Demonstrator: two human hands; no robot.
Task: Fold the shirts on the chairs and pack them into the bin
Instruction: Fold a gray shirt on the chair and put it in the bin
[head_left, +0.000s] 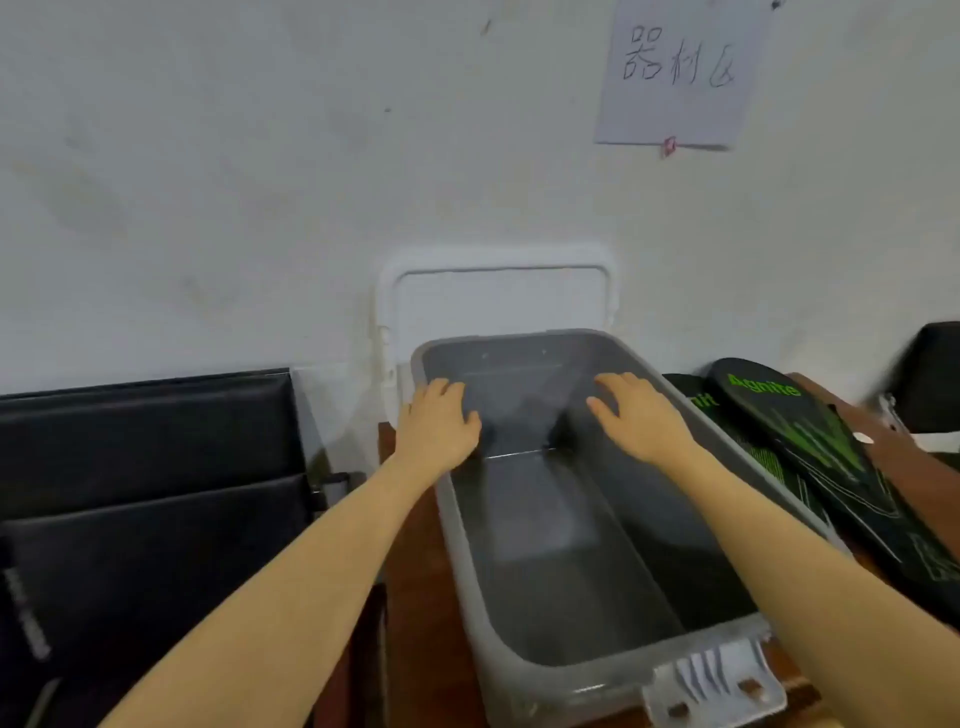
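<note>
Looking down at a white wall (260, 182) with a paper sign (680, 73) pinned top right, handwritten characters on it. Black chair (145, 493) at left, padded back and seat, against the wall. Grey bin (566, 545) sits lengthwise on a brown tabletop (415, 597), far end at the wall, latch tab on the near rim. White lid (498, 296) stands upright behind the bin, leaning on the wall. Right of the bin: black racket covers (810, 441) with green print, lying flat, overlapping, touching the bin's right side. Another dark chair (930, 374) partly in view at far right, blurred.

Dark shirt (519, 421), folded, lies on the bin floor at the far end, under both hands. Near half of the bin floor is bare.

Left hand (439, 421) reaches in over the left rim, palm down, fingers spread flat, pressing on the shirt's left side. Right hand (636, 415) reaches in along the right wall, palm down, fingers extended, resting on the shirt's right side. Neither grip is curled or pinching; both flat.
</note>
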